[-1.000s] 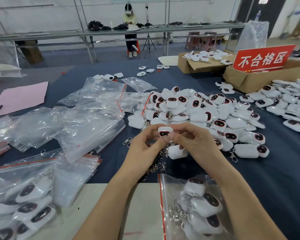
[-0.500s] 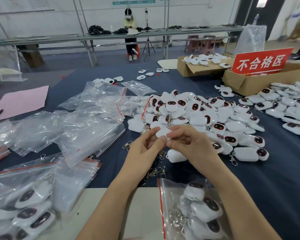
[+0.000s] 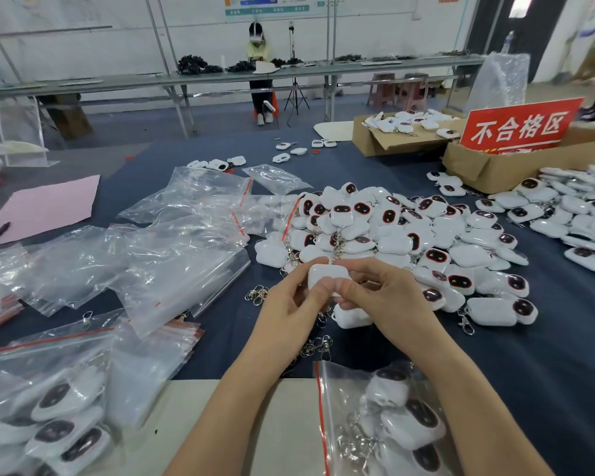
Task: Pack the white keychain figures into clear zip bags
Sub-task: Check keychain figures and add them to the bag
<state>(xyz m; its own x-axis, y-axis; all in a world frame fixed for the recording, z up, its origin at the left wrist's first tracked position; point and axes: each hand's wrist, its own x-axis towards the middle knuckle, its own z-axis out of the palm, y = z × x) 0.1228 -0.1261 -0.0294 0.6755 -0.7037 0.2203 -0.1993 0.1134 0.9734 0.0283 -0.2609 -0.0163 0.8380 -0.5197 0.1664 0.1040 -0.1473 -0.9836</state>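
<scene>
My left hand point(image 3: 289, 310) and my right hand point(image 3: 382, 300) together pinch one white keychain figure point(image 3: 327, 274) above the dark blue table, its plain white back facing me. A big heap of white figures point(image 3: 402, 235) with dark red-rimmed faces lies just beyond my hands. A clear zip bag point(image 3: 375, 424) holding several figures lies near the front edge, below my right forearm. Empty clear zip bags point(image 3: 172, 255) are piled to the left. More filled bags point(image 3: 49, 413) lie at the front left.
Two cardboard boxes point(image 3: 495, 166) with a red sign point(image 3: 519, 127) stand at the back right, and more figures point(image 3: 581, 214) spread along the right edge. A pink sheet point(image 3: 49, 204) and a pen lie at the left. Loose metal clasps point(image 3: 316, 348) lie near my wrists. A person sits at a far bench.
The figure in my hands has been turned over: its dark face showed one second ago and now its white back faces me. The camera has tilted slightly down.
</scene>
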